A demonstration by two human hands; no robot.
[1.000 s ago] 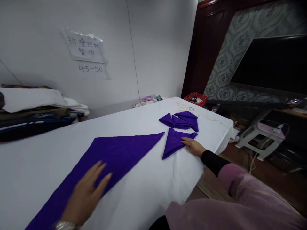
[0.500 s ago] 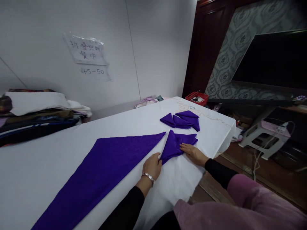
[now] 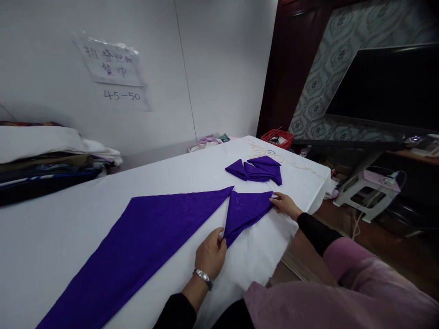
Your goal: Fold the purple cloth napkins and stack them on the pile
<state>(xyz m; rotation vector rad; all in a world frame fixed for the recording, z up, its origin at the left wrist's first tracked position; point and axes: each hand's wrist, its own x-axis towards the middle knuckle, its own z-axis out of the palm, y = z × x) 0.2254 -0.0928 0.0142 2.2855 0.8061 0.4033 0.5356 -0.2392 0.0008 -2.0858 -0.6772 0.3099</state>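
Note:
A small purple cloth napkin (image 3: 245, 210), folded into a triangle, lies on the white tablecloth (image 3: 185, 176). My left hand (image 3: 211, 253) pinches its near left corner, thumb and fingers pressed together. At the opposite right corner, my right hand (image 3: 285, 204) grips the tip between thumb and fingers. To the left stretches a larger purple cloth (image 3: 144, 242), laid flat, its pointed end close to the top of the triangle. Beyond the triangle rests a folded purple napkin (image 3: 257, 170) with several points, touched by neither hand.
Stacked clothes (image 3: 51, 157) stand at the left by the wall. A red basket (image 3: 278, 138) and crumpled fabric (image 3: 207, 142) sit at the table's far end. A plastic stool (image 3: 372, 187) with a cord stands right of the table edge, below a dark television (image 3: 387, 87).
My right hand has moved from on top of the napkin out to its right corner. The napkin now lies as a flatter, smoother triangle. My left hand still holds the near corner.

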